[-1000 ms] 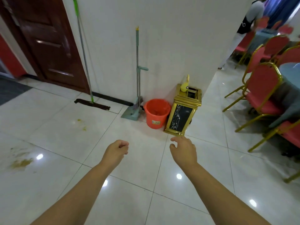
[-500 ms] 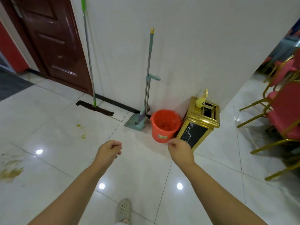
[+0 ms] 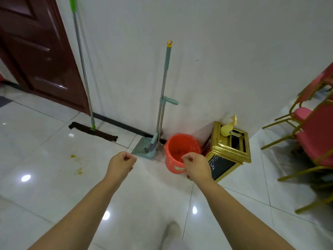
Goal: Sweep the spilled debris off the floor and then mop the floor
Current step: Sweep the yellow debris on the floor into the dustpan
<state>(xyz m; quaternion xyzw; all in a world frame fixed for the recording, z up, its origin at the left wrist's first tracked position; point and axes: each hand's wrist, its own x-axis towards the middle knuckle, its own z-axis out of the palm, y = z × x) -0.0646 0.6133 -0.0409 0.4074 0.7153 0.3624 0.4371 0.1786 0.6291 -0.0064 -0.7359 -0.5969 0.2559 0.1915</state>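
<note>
Two hands reach out, left hand (image 3: 121, 164) and right hand (image 3: 195, 164) both curled closed, holding nothing. The broom-and-dustpan set (image 3: 159, 112) and mop (image 3: 84, 73) lean on the wall; yellow debris (image 3: 76, 164) dots the floor (image 3: 45, 195) left.

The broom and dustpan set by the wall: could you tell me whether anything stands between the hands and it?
Nothing visible does. Bare floor tile lies between the left hand, the right hand and the broom and dustpan set. The orange bucket stands just right of it.
</note>
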